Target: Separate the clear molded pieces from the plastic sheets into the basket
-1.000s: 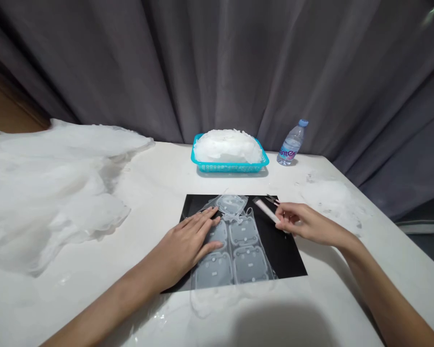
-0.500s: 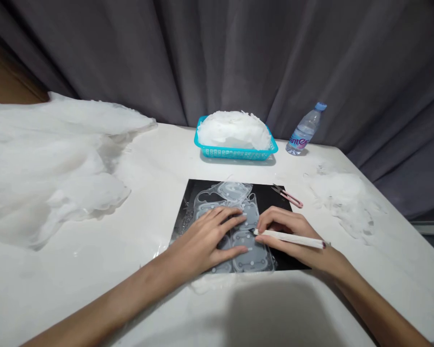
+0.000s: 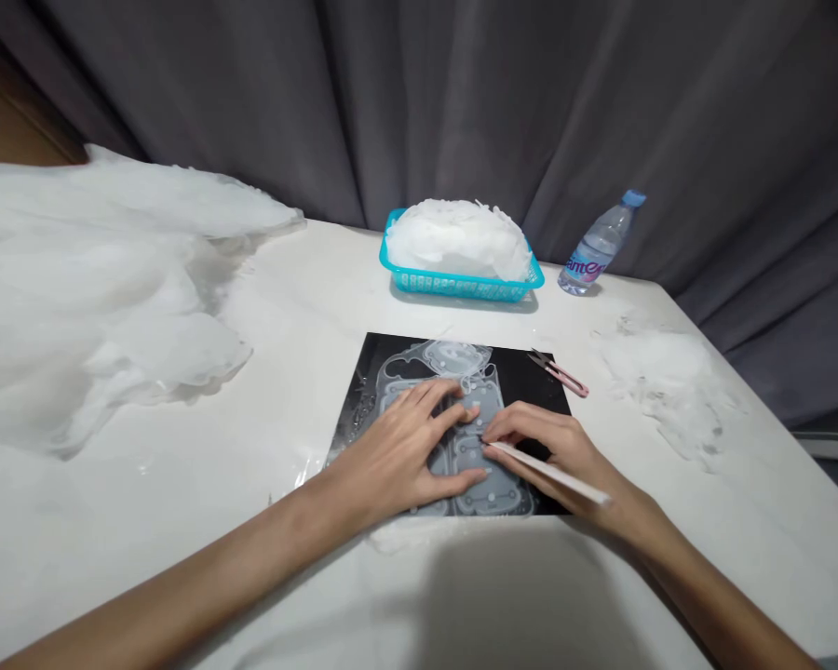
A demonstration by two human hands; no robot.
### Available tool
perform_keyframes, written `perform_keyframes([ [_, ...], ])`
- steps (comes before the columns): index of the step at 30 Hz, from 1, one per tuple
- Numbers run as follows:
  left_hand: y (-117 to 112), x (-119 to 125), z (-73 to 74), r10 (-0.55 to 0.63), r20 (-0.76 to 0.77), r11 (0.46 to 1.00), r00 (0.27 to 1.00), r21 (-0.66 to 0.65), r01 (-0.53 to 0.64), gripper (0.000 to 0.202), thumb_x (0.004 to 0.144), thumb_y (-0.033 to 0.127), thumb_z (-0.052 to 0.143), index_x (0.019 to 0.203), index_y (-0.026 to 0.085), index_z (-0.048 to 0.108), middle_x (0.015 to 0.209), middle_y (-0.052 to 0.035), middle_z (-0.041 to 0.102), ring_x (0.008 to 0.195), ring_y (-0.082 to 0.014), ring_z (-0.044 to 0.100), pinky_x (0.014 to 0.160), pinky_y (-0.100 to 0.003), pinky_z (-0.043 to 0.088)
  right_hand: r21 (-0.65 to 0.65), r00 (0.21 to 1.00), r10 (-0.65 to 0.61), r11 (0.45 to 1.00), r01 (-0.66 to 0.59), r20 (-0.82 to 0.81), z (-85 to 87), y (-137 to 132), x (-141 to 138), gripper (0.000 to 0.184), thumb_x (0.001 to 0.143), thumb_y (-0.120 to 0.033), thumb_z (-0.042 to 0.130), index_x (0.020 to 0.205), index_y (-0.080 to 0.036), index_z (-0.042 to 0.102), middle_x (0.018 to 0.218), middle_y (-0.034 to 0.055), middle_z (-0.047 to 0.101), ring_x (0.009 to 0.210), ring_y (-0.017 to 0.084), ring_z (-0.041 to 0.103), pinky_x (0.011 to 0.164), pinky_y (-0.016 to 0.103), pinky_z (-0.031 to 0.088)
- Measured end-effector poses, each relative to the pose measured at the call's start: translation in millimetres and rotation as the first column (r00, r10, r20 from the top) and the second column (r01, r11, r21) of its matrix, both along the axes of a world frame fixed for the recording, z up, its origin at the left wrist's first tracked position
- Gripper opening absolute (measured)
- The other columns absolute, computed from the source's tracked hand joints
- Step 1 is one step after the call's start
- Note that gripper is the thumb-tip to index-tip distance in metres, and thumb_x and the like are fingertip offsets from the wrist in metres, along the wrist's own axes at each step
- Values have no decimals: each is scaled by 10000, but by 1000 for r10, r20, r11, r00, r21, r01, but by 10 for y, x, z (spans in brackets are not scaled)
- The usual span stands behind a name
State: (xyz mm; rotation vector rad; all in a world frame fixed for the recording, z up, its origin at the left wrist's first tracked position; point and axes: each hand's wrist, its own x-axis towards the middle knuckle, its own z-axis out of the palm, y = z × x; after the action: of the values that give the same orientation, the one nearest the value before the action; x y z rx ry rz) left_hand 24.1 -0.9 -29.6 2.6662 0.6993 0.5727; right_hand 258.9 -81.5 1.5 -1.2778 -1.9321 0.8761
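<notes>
A translucent plastic sheet [image 3: 490, 500] with rounded, moulded-looking shapes and cut-out loops lies over a black board [image 3: 520, 370]. My left hand [image 3: 415, 442] rests on the sheet with its fingers spread, holding nothing and covering part of it. In my right hand [image 3: 555, 442] is a slim white pen-like tool [image 3: 555, 476], pinched near its front end. That end meets the sheet at the gap between two shapes; its tip is too small to make out. Pink-handled thread snips [image 3: 564, 376] lie across the board's right edge.
A blue basket [image 3: 461, 287] heaped with white translucent pieces stands at the back, a water bottle [image 3: 593, 251] to its right. Large white translucent sheets [image 3: 112, 279] pile up on the left. Clear scraps [image 3: 670, 381] lie right. A grey curtain [image 3: 433, 102] hangs behind the table.
My right hand has moved slightly left along the sheet, and the tool's rear end has swung toward me. The left hand's fingers are a little more bent. The view has shifted slightly.
</notes>
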Motion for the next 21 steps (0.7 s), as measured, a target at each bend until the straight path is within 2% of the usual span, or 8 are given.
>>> perform_keyframes([
  [3,-12,1,-7,22,-7,1000,1000,-8,-22,642,919,633,670,1375,185,608,1521,-197,484,1408,-375,511,1133,-563,475,-46,998,-54,997,55,41,13,-16,-20,86,1045,-261,596,1040,-232,677,1008,18,682,940,154,667,853,263,492],
  [13,-45,19,-54,35,47,999,998,3,-35,685,905,650,677,1401,185,587,1554,-201,452,1445,-359,476,1170,-535,453,-15,994,-60,998,62,96,21,-47,-92,115,1063,-249,552,1056,-225,664,1025,37,680,956,173,661,884,292,499],
  [17,-45,21,-40,32,67,999,997,-10,-31,665,900,623,698,1388,184,591,1544,-211,468,1442,-375,480,1175,-563,438,123,990,-8,992,-10,139,-43,-21,-107,129,1074,-216,506,1076,-219,635,1004,62,689,959,197,659,894,330,521],
  [21,-43,20,-21,40,74,998,996,-47,-37,655,881,607,730,1385,213,591,1544,-196,483,1444,-382,484,1165,-580,443,325,971,24,940,-103,239,-103,20,-127,141,1062,-149,482,1094,-204,608,1002,92,711,963,219,669,882,366,553],
])
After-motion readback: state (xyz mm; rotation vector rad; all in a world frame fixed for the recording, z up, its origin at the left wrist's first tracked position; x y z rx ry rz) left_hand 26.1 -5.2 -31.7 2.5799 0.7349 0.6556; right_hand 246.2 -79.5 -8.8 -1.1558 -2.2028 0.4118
